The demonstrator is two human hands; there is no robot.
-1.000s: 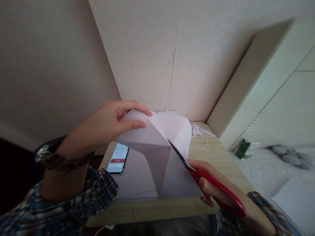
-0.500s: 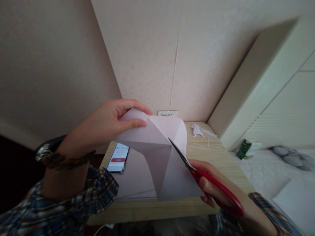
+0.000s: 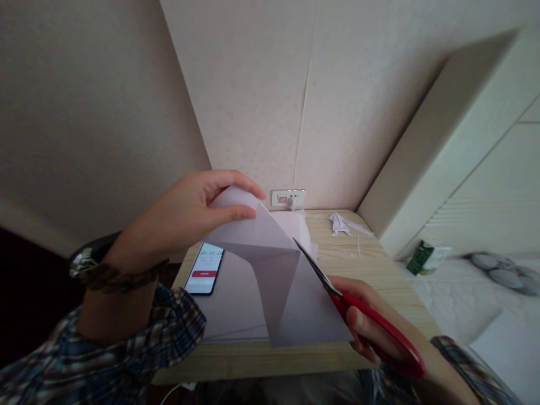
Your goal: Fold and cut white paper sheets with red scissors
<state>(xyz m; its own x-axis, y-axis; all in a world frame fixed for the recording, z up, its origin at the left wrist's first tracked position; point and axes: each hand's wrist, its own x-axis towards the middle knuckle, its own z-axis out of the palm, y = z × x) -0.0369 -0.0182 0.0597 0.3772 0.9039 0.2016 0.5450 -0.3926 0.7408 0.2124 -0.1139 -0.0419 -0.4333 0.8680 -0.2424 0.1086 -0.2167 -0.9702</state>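
My left hand (image 3: 202,205) pinches the upper left edge of a creased white sheet of paper (image 3: 248,233) between thumb and fingers, holding it up over the table. In my right hand (image 3: 363,326) are red-handled scissors (image 3: 379,322), gripped by the loops. Their dark blades look closed and lie along the sheet's right diagonal edge, tips pointing up and left. Beyond that edge a white paper flap (image 3: 291,222) hangs lower, partly hidden by the held sheet; whether it is still joined to it I cannot tell.
A phone (image 3: 205,273) showing a timer lies on white paper (image 3: 236,306) on the wooden table (image 3: 379,264). A folded paper figure (image 3: 337,223) and thin paper strips are at the back right. A wall socket (image 3: 288,198) sits behind. A green-and-white carton (image 3: 426,257) stands to the right.
The far paper flap has dropped down and away from the sheet's diagonal edge, uncovering the wall socket. The scissors remain along that edge, and both hands keep their hold.
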